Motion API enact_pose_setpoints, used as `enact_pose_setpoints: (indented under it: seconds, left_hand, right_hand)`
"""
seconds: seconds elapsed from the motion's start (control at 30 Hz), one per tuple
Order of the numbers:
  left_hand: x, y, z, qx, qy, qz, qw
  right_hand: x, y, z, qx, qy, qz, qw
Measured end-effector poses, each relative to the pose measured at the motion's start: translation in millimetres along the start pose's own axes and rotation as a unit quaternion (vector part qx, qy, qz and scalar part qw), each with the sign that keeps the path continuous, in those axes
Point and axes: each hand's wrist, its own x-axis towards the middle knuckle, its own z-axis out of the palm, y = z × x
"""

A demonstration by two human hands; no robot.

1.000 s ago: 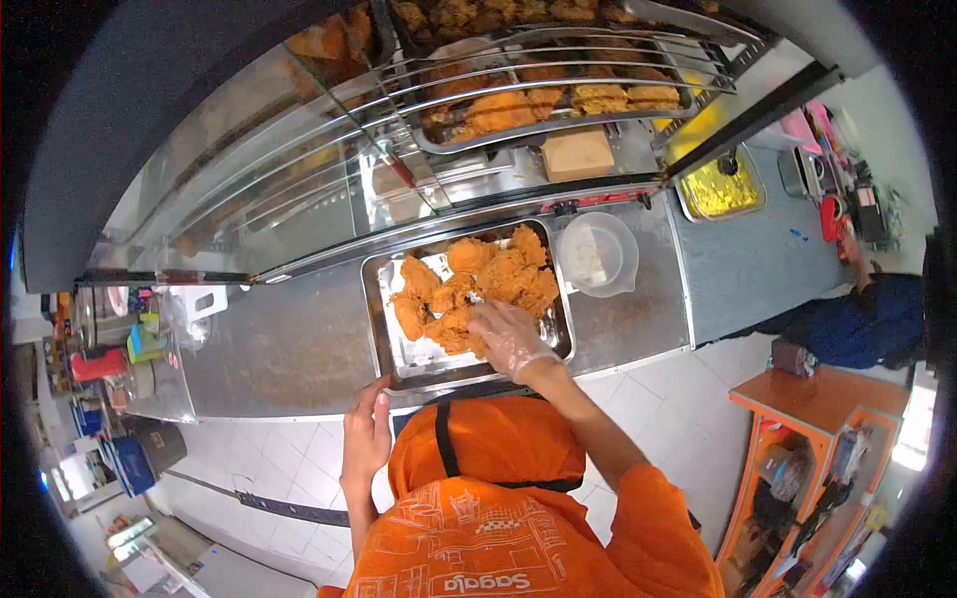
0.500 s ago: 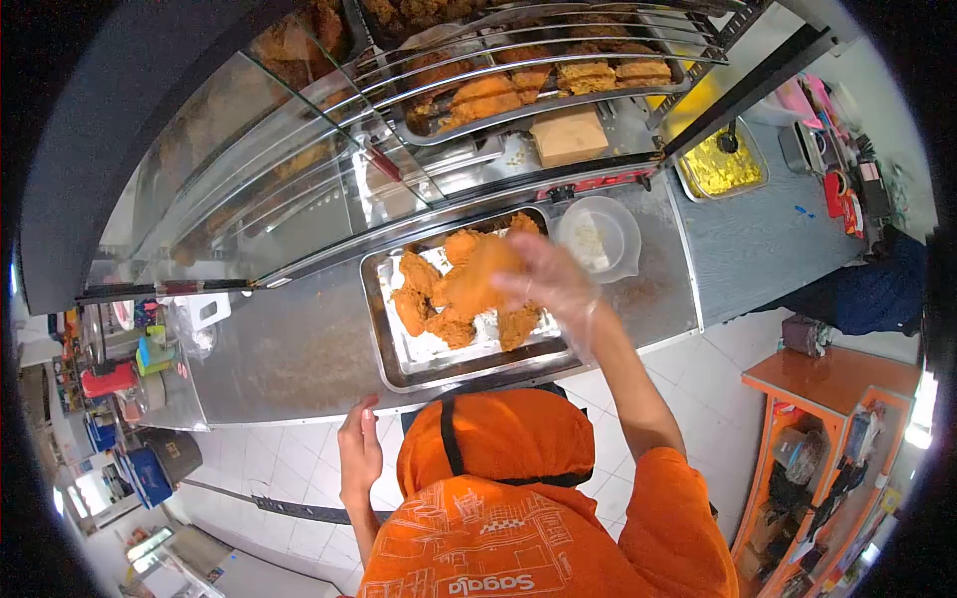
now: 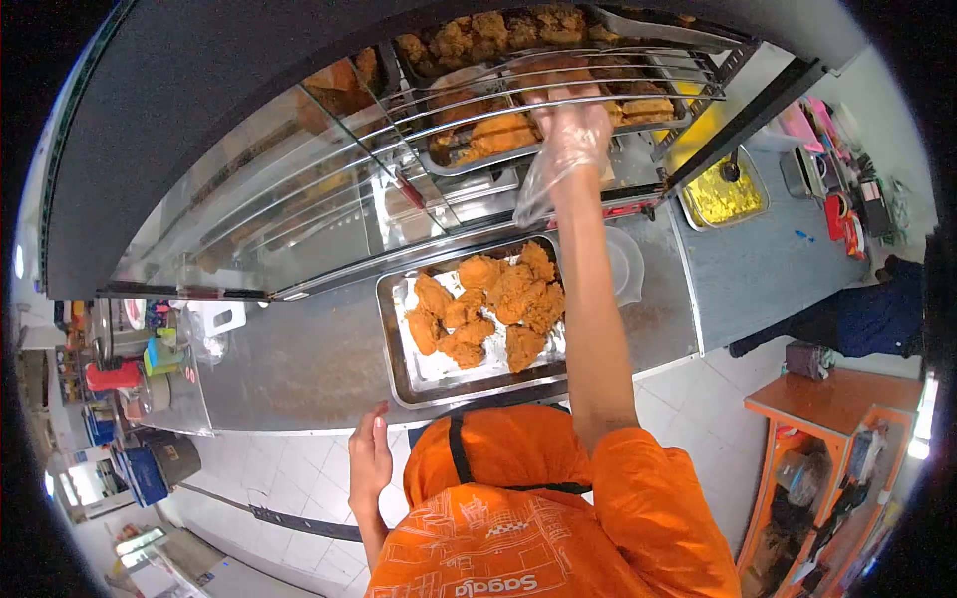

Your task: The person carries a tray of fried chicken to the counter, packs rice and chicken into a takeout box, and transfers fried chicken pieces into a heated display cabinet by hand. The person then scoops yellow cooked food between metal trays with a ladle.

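Note:
My right hand [image 3: 570, 125], in a clear plastic glove, reaches into the glass-sided display cabinet. Its fingers are at a tray of fried chicken [image 3: 503, 133] beneath the wire rack; bars and chicken partly hide the fingertips, so I cannot make out a grip. Below my right forearm, a metal tray [image 3: 401, 387] on the counter holds several pieces of fried chicken [image 3: 515, 291]. My bare left hand [image 3: 370, 460] is near the counter's front edge, fingers stretched out, holding nothing.
The wire rack [image 3: 449, 125] crosses above the cabinet's lower tray. A translucent plastic bowl [image 3: 626, 264] stands beside the chicken tray, partly behind my forearm. To the right is a tray with yellow contents [image 3: 726, 189]. An orange shelf unit [image 3: 832, 384] stands at lower right.
My right hand has moved up from the counter tray into the cabinet. The piece it held over that tray is no longer in it; chicken lies heaped at the tray's right. My left hand stays low.

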Motion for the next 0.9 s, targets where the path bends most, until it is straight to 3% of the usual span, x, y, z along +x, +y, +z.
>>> enact_pose_setpoints:
  seconds: [0.03,0.17,0.23,0.3,0.37,0.4,0.47,0.53,0.73,0.83,0.9]
  left_hand:
    - [0,-1,1,0.003,-0.003,-0.002,1.0]
    - [-4,-4,2,-0.001,-0.012,-0.02,1.0]
    - [-5,-10,3,-0.004,-0.003,-0.029,1.0]
    - [-10,-16,5,-0.01,0.002,-0.039,0.999]
    - [-10,-19,7,-0.017,-0.006,-0.043,0.999]
    - [-10,-19,8,-0.005,-0.01,-0.036,0.999]
    - [-6,-16,10,0.019,-0.019,-0.016,1.0]
    - [-1,-8,10,0.021,-0.036,-0.01,0.999]
    - [15,8,13,0.027,-0.049,0.041,0.998]
    - [16,14,15,0.028,-0.058,0.045,0.997]
    - [17,17,16,0.023,-0.047,0.05,0.997]
  right_hand:
    - [7,-2,0,0.077,-0.039,0.063,0.994]
    - [4,-13,-27,-0.015,-0.112,0.076,0.991]
    - [-31,-22,-49,-0.048,-0.14,-0.037,0.988]
    - [-59,-17,-93,-0.14,-0.098,-0.001,0.985]
    - [-105,-22,-111,-0.309,-0.084,0.005,0.947]
    - [-119,-1,-148,-0.274,-0.078,0.09,0.954]
    - [-143,12,-189,-0.369,-0.13,0.122,0.912]
    - [-164,8,-188,-0.6,-0.242,0.012,0.762]
    - [-153,39,-167,-0.67,-0.367,-0.169,0.623]
    - [-142,57,-170,-0.713,-0.488,-0.026,0.502]
    - [-132,59,-174,-0.671,-0.537,-0.034,0.51]
